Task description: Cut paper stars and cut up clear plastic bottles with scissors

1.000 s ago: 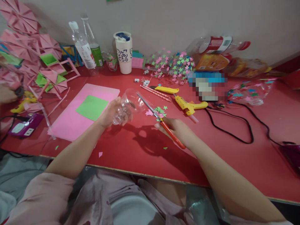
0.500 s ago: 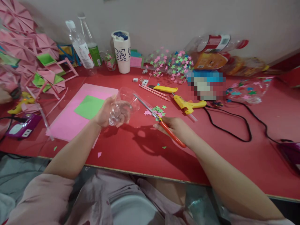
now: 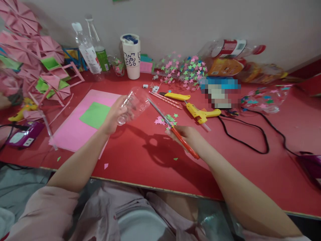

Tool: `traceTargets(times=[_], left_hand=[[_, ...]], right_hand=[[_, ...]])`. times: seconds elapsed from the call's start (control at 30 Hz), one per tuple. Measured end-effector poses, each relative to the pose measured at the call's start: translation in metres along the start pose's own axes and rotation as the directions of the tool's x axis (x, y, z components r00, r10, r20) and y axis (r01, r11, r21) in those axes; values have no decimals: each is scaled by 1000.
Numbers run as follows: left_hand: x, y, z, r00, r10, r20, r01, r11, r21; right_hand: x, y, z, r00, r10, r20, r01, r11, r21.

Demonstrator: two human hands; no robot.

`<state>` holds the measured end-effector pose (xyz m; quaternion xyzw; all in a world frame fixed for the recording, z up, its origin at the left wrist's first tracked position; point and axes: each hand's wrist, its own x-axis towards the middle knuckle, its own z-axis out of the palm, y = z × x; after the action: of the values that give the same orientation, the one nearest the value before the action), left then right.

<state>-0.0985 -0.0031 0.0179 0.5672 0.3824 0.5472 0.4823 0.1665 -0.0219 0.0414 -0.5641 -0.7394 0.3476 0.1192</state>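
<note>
A broad red desk (image 3: pixel 250 167) spreads beneath everything. On its left part lie flat, pale pink rectangular paper sheets (image 3: pixel 66 130). The right hand (image 3: pixel 188 135) is closed around the red handles of long metal-bladed scissors (image 3: pixel 180 139), raised over the desk, blades pointing to the left hand. That left hand (image 3: pixel 115 113) is partly curled, gripping a clear plastic cup-shaped piece (image 3: pixel 135 102) tilted above the desk; whether the blade tip touches its rim, I cannot tell. Tiny pink and green paper stars (image 3: pixel 170 118) lie heaped near the blades.
</note>
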Motion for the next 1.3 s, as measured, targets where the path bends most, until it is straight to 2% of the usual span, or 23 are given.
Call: traceTargets(times=[0.1, 0.27, 0.7, 0.83, 1.0, 1.3], left_hand=[[-5, 1, 8, 996, 68, -55, -63, 994, 85], [-11, 6, 18, 995, 67, -72, -55, 986, 158], [-9, 5, 12, 999, 29, -27, -27, 998, 64], [-10, 9, 12, 1000, 0, -14, 1, 998, 62], [-12, 11, 14, 995, -71, 67, 64, 993, 102], [-10, 7, 11, 993, -90, 82, 87, 996, 33]], right_hand=[[-1, -1, 2, 1000, 2, 24, -1, 998, -64], [-3, -3, 3, 999, -9, 39, 12, 997, -75], [3, 0, 3, 998, 16, 64, -15, 1000, -5], [3, 2, 4, 1000, -19, 24, 21, 998, -58], [2, 5, 5, 999, -27, 37, 30, 997, -72], [4, 6, 8, 999, -48, -4, 48, 997, -67]])
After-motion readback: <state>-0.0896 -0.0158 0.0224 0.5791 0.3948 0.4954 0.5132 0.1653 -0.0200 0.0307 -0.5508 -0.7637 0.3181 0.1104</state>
